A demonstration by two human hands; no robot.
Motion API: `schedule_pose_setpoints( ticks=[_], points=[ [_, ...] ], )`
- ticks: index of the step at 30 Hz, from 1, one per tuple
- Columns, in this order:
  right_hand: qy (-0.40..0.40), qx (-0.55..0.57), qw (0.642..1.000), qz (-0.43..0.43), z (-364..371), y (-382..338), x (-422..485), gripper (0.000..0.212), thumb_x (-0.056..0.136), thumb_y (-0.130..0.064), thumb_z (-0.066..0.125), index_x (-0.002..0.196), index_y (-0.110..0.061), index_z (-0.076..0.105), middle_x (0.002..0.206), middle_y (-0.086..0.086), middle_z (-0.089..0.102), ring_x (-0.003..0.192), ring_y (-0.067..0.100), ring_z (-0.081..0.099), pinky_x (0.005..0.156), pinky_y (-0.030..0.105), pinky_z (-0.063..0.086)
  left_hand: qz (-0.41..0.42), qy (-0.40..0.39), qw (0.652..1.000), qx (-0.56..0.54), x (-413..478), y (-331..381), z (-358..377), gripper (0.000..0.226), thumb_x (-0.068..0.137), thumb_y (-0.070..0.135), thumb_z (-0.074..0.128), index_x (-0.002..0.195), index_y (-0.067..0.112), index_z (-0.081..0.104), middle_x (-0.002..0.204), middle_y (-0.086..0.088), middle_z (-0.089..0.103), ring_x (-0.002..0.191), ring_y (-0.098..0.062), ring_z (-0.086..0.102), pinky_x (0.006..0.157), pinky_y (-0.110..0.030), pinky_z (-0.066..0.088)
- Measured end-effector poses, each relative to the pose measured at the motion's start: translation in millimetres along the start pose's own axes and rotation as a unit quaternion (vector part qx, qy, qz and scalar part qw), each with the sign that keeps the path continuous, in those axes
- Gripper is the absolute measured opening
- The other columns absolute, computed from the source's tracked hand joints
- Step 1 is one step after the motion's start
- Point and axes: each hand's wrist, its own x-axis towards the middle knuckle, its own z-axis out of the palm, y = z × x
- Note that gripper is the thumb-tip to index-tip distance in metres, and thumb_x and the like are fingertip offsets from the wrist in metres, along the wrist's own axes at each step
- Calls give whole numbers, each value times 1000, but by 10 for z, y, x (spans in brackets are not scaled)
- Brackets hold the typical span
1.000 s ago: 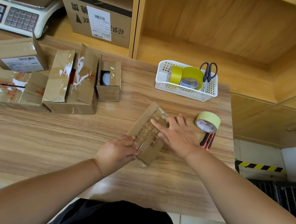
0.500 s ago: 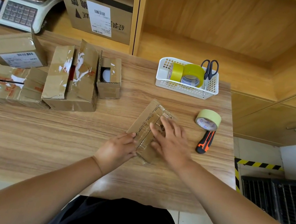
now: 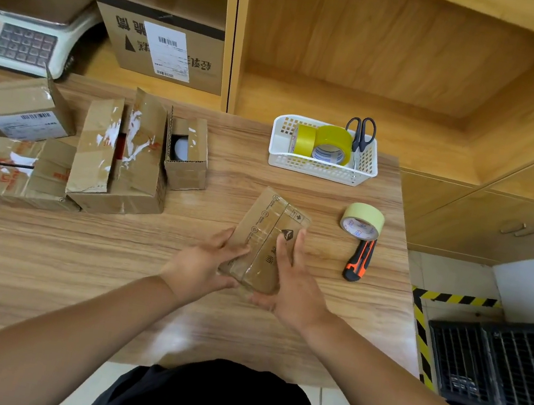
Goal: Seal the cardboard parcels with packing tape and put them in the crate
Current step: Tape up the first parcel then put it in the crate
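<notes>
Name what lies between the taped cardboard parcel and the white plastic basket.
Head view: only bare wooden tabletop between taped cardboard parcel and white plastic basket.

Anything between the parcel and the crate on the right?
The tape roll and cutter lie on the table right of the parcel, roughly toward the crate. Both are low; lifting should clear them.

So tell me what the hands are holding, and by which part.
The taped cardboard parcel, held by both hands at its near end: the left hand grips its left edge, the right hand its right edge.
</notes>
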Motion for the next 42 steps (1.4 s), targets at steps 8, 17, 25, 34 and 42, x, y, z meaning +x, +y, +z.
schedule_pose_setpoints(
  ticks=[8,17,25,34,42],
  points=[
    [123,-33,987,-100,-497,-157,77,51,98,-45,42,147,-35,30,155,11,27,134,27,41,103,34,38,-7,183,983,23,131,470,-370,39,83,54,56,119,42,63,141,0,50,108,-15,64,78,-18,44],
    [212,-40,974,-75,-744,-362,206,32,99,-43,37,111,-33,65,105,-4,68,98,20,61,66,30,40,-85,207,974,20,231,731,-601,23,92,45,54,102,35,72,113,14,62,101,-12,60,76,-27,49],
    [174,43,982,-57,-844,-296,358,31,95,-44,49,105,-21,66,97,2,69,91,24,62,72,34,46,-102,189,976,36,413,807,-654,26,91,51,52,106,38,69,105,7,66,95,-16,62,74,-30,49],
    [102,85,989,-65,-852,-7,268,43,87,-38,65,120,-12,57,108,5,60,98,19,56,74,25,37,-106,115,985,65,434,1007,-591,41,87,49,58,126,39,56,129,11,58,114,-11,55,82,-22,39],
    [75,87,992,-59,-855,26,231,51,82,-42,69,121,-14,52,107,-1,50,99,15,50,74,25,35,-88,6,994,70,417,1024,-561,81,71,40,74,141,29,35,139,3,43,118,-19,51,91,-27,40]
  ],
)
